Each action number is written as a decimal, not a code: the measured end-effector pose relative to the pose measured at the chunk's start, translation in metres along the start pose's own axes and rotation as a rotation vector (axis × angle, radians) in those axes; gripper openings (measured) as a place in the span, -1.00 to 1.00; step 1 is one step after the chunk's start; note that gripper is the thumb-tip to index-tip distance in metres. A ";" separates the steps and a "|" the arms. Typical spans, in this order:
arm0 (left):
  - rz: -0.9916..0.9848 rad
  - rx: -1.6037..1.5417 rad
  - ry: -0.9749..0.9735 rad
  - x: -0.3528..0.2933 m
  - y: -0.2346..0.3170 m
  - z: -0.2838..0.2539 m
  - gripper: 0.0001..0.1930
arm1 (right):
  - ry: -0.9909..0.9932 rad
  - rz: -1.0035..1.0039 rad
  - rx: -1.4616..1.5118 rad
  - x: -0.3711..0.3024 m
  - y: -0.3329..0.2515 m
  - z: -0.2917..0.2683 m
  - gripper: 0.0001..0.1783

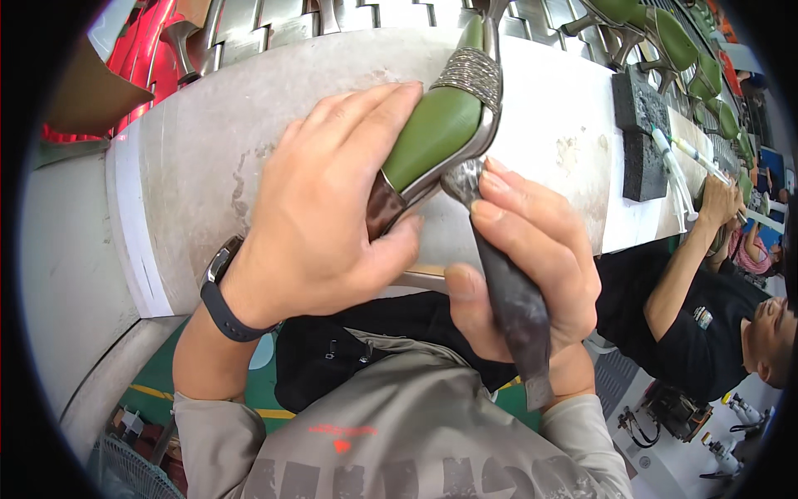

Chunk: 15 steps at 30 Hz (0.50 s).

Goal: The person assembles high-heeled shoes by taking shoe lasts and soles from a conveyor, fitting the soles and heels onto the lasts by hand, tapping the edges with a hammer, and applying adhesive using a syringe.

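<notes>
Nearest, the right hand (544, 249) is closed around the dark handle of a tool (511, 295), thumb opposite fingers and high near its rounded head, a hold that probably favours control over force. The head sits at the rim of a green shoe (436, 137); whether they touch is hard to tell. The left hand (320, 204) grasps the shoe's brown end, fingers along one side and thumb on the other, seemingly to steady it with that rim facing the tool. The shoe is over the bench (561, 100), strap (470, 77) end pointing away. Farther right, syringes (675, 179) lean against black blocks (644, 166), perhaps propped for easy pickup, near a co-worker's hand (721, 200). Beyond, more shoes (677, 40) line a slatted conveyor (366, 18).
</notes>
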<state>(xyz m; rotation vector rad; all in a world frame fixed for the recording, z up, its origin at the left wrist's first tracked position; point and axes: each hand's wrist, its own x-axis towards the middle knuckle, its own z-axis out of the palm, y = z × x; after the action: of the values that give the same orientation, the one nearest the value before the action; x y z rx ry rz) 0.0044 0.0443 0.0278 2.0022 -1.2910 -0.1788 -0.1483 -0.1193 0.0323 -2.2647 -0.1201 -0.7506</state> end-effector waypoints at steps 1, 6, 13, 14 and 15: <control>0.003 0.006 -0.004 -0.001 0.001 0.000 -0.16 | -0.009 0.003 0.002 -0.001 -0.003 0.001 -0.59; -0.015 -0.023 -0.020 0.000 0.002 -0.001 -0.13 | -0.055 0.127 0.118 0.002 -0.014 0.006 -0.55; 0.016 0.007 -0.039 0.000 0.004 0.000 0.00 | -0.132 0.165 0.366 0.008 -0.006 0.004 -0.60; 0.024 0.026 -0.045 0.000 0.004 0.001 0.02 | -0.154 0.183 0.409 0.008 -0.003 0.002 -0.62; 0.025 0.021 -0.047 0.000 0.002 0.002 0.05 | -0.171 0.207 0.434 0.008 -0.001 0.001 -0.62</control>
<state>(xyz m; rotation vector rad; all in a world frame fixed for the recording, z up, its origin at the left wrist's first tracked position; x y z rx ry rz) 0.0019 0.0432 0.0281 2.0096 -1.3514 -0.2025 -0.1416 -0.1184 0.0367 -1.8861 -0.1138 -0.3770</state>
